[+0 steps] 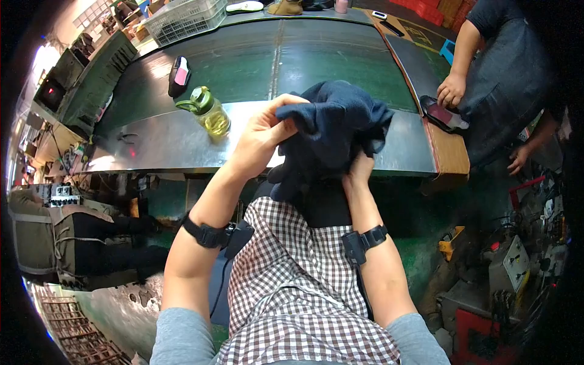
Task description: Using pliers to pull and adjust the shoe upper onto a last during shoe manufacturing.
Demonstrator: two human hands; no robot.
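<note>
A crumpled dark blue cloth (340, 115), soft like fleece, hangs in the air before me, over the near metal edge of the work table. My left hand (261, 137) pinches its upper left edge between thumb and fingers. Lower down on the right, my right hand (360, 167) grips the cloth from underneath; the folds cover most of its fingers. Just left of my left hand stands a clear bottle (212, 114) with a green lid and yellowish liquid. Whether anything lies inside the cloth is hidden.
Beyond the metal strip (164, 146) runs a dark green conveyor belt (328, 58), with a black-and-pink shoe (179, 76) on it. A grey crate (185, 23) stands far left. At right, a co-worker's hand (451, 91) rests on another shoe (443, 115). Another person (61, 243) is at left.
</note>
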